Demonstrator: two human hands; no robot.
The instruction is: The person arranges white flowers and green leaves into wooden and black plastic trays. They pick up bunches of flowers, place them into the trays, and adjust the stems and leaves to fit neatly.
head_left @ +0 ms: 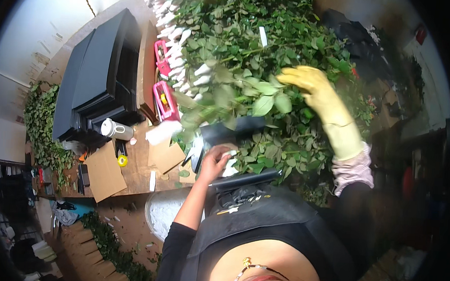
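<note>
My right hand (309, 84), in a long yellow rubber glove, is raised over the leafy pile with its fingers closed on the end of a green stem. That leafy stem (227, 102) slants down to the left, blurred, toward a white-covered flower head (163, 132). Low at the table's front edge, my bare left hand (216, 160) has its fingers bent around a small white piece (230, 164), whose kind is unclear. Just beyond the hand are a dark, flat strip (233, 130) and what look like blades (196, 151). Many leafy stems (250, 45) with white-covered heads fill the bench.
Stacked black sheets (93, 72) stand at the left, with two pink holders (165, 100) beside them. A white bottle (117, 129), brown cardboard (105, 172) and a yellow tape roll (122, 160) lie on the wooden table. Below its edge is a pale round bin (155, 213).
</note>
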